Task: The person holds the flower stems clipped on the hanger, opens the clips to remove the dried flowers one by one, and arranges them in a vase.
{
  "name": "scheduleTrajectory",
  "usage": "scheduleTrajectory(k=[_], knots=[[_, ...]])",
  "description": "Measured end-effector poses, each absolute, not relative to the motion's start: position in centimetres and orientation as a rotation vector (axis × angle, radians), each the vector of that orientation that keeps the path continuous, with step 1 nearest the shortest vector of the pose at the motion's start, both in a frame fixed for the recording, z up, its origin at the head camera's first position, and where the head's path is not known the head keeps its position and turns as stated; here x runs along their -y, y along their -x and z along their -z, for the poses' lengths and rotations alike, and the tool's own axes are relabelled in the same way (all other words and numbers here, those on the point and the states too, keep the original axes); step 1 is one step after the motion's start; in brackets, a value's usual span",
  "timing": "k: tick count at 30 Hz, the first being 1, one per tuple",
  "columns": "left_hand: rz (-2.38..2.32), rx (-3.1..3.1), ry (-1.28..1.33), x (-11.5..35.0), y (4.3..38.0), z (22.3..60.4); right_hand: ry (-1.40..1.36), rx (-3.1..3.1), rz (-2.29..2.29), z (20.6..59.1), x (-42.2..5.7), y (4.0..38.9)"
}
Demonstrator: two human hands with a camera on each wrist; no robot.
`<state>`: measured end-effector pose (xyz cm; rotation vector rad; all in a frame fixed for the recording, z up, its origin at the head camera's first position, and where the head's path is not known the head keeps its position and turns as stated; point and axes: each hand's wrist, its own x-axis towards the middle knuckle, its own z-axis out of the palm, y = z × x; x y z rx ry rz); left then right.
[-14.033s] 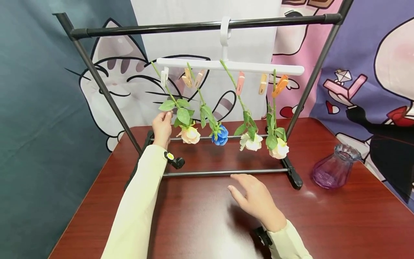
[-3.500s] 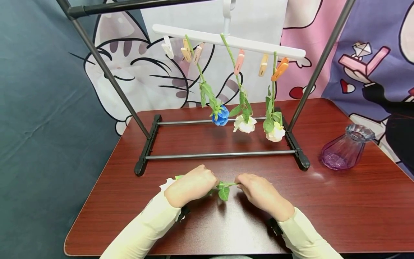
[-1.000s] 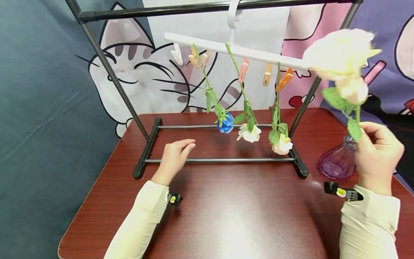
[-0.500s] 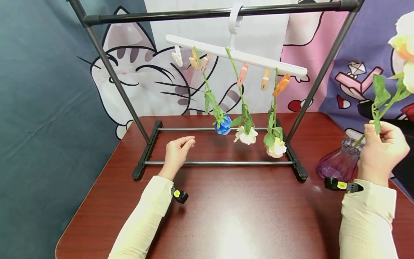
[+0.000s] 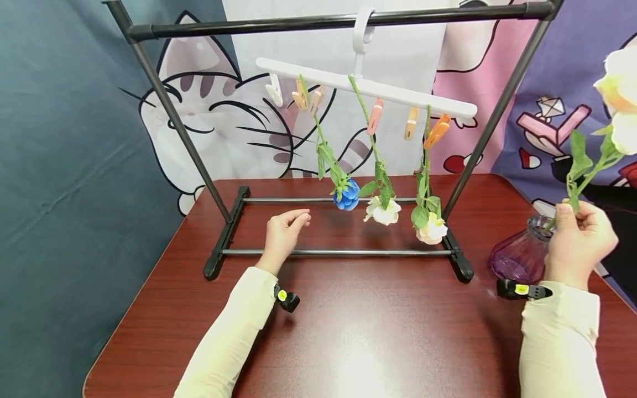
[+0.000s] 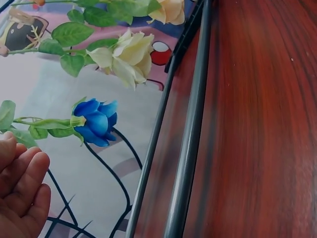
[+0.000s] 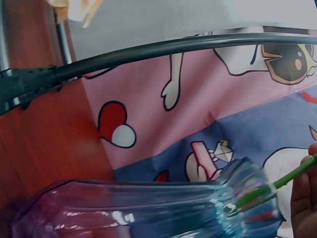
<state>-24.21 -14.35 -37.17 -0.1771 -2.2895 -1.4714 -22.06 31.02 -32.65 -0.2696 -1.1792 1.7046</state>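
Note:
My right hand (image 5: 579, 243) pinches the green stem of a pale peach rose (image 5: 622, 99), its bloom upright and partly cut off by the view's edge. The stem's lower end is inside the mouth of a purple-tinted glass vase (image 5: 515, 260); the right wrist view shows the stem (image 7: 292, 176) passing through the vase's fluted neck (image 7: 237, 198). My left hand (image 5: 283, 235) holds nothing, fingers loosely curled, in front of the rack. Nearest to it is a blue rose (image 5: 346, 195), hanging head down from a clothespin, bloom beyond the fingers in the left wrist view.
A white hanger (image 5: 423, 99) hangs tilted from a black rack (image 5: 308, 25). A white rose (image 5: 383, 211) and a cream rose (image 5: 431, 229) also hang upside down from it. A white clothespin (image 5: 273, 90) holds nothing. The rack's lower bar (image 5: 338, 252) crosses above the table (image 5: 318, 331).
The peach rose came off the white clothespin with my left hand and passed to my right. Its stem has since entered the vase. My left hand has shifted slightly right in the last half second.

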Motion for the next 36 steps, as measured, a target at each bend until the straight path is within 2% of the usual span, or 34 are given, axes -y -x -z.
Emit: scheduleTrajectory(k=[14,36], knots=[[1.699,2.112,0.072,12.2,27.4,35.7,0.419,1.366,-1.604,33.9,-31.3,21.4],[1.683,1.979,-0.139,10.0,30.2,34.4,0.523,1.545,-1.385,35.0,-31.3,21.2]])
